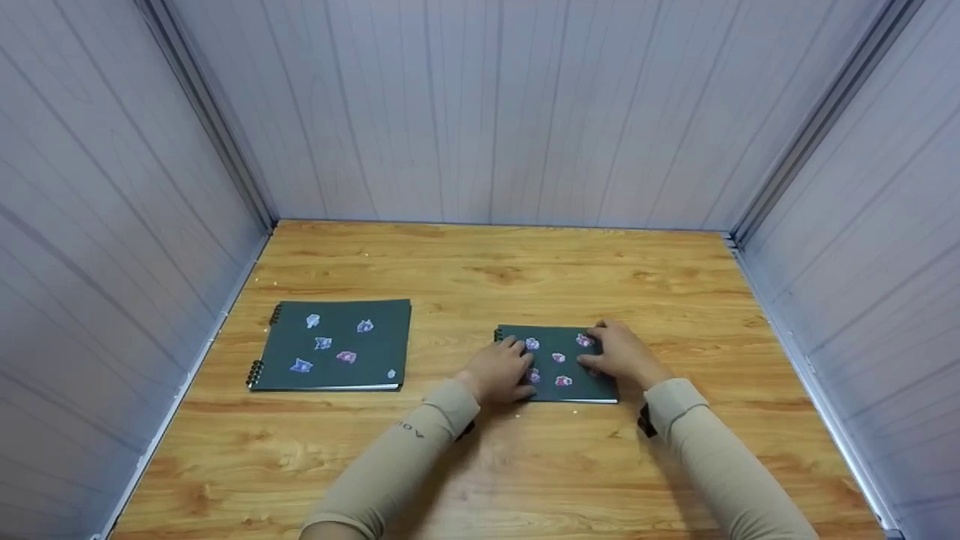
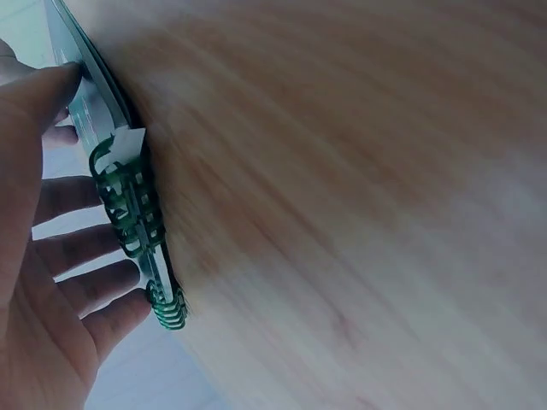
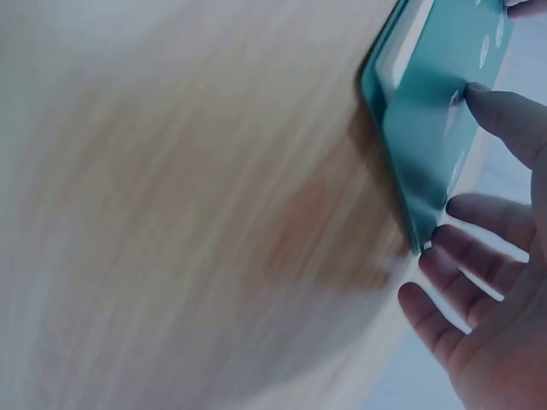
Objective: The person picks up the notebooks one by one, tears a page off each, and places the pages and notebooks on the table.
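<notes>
A small spiral-bound notebook [image 1: 585, 384] with a dark green cover and several pink and purple stickers lies flat on the table. My left hand [image 1: 491, 371] rests over its left side. In the left wrist view the fingers lie along the coil binding [image 2: 128, 201], with the thumb on the cover. My right hand [image 1: 624, 354] touches the right side of the same notebook. In the right wrist view the thumb is on the cover [image 3: 423, 137] and the fingertips are at its far edge and corner. Both hands have loosely spread fingers.
To the left lies a larger dark green spiral notebook [image 1: 337, 375] with several blue and pink stickers. The wooden table [image 1: 480, 277] carries a few tiny white specks. Pale panel walls [image 1: 457, 112] enclose it at the back and on both sides.
</notes>
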Demonstrator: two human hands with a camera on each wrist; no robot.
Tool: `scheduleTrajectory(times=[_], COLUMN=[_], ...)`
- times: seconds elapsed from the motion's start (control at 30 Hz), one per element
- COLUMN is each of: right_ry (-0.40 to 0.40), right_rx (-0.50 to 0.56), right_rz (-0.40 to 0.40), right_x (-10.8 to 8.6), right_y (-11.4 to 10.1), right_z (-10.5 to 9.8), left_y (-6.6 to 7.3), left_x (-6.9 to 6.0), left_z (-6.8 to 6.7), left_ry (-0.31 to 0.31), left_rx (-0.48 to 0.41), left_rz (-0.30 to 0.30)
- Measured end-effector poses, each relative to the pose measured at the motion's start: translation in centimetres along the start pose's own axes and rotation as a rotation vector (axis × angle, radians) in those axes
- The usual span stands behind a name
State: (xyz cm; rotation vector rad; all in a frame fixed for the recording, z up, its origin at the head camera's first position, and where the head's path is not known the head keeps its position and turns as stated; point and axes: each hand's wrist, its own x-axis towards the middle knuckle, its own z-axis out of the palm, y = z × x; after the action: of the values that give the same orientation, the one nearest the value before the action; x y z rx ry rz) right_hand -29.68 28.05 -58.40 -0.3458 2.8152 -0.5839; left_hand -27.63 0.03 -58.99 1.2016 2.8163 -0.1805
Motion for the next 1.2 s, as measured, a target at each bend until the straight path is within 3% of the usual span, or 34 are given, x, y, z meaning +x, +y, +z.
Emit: scheduleTrajectory(times=[0.23, 0.43, 0.63, 0.73, 0.87, 1.03, 1.2], right_ry=[0.002, 0.025, 0.070, 0.102, 0.162, 0.235, 0.238], right_rx=[-0.047, -0.124, -0.094, 0.005, 0.238, 0.452, 0.621], right_rz=[0.058, 0.065, 0.065, 0.081, 0.107, 0.130, 0.208], right_x=[0.6, 1.0, 0.9, 0.9, 0.9, 0.8, 0.5], right_y=[0.7, 1.3, 1.1, 0.9, 0.8, 1.3, 1.8], right_z=[-0.7, -1.2, -1.6, -1.8, -2.0, -1.8, -1.6], left_y=[0.4, 1.1, 1.1, 1.1, 1.1, 1.2, 1.1], left_x=[0.2, 0.2, 0.3, 0.1, 0.0, 0.0, 0.1], left_z=[-0.9, -1.2, -1.1, -1.2, -1.1, -1.0, -1.0], left_ry=[-0.052, -0.062, -0.065, -0.059, -0.048, -0.079, -0.087], left_rx=[-0.018, -0.020, -0.024, -0.026, -0.023, -0.028, -0.050], left_rz=[-0.021, -0.026, -0.037, -0.040, -0.043, -0.051, -0.059])
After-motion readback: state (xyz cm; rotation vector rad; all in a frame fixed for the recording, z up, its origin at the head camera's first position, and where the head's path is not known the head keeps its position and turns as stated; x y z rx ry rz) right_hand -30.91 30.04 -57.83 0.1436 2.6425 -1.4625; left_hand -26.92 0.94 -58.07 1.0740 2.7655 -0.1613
